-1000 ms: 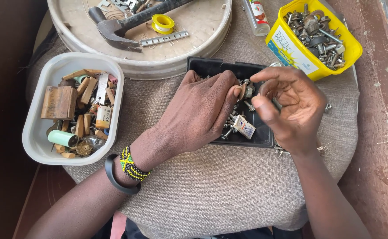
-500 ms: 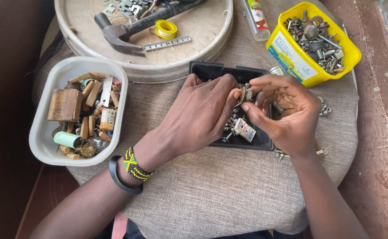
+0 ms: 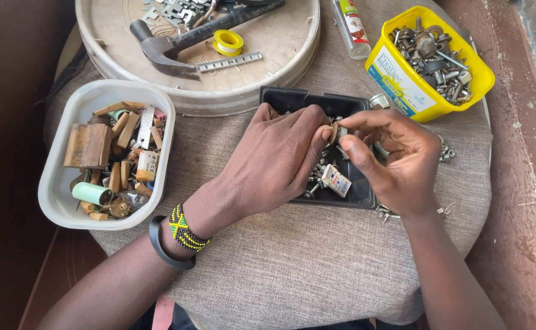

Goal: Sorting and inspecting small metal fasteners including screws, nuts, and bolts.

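The left hand (image 3: 274, 160) lies palm down over the black tray (image 3: 280, 98), its fingers curled together and its fingertips pinching a small metal part (image 3: 335, 131) against those of the right hand (image 3: 396, 160). The right hand is half closed, thumb and forefinger meeting the same part from the other side, above the middle of the tray. Below the fingers, in the tray, lie loose screws and a small white rectangular piece (image 3: 336, 181). A black band and a green-and-yellow beaded bracelet (image 3: 185, 231) circle the left wrist. The tray rests on a grey fabric-covered worktop (image 3: 298, 269). To the left stands a white tub (image 3: 57, 195) of wooden bits and a green cylinder; to the upper right, a yellow tub (image 3: 402, 91) of bolts and nuts. Behind the tray sits a round tray (image 3: 268, 67) bearing a hammer (image 3: 170, 46) and a yellow tape roll (image 3: 227, 43).
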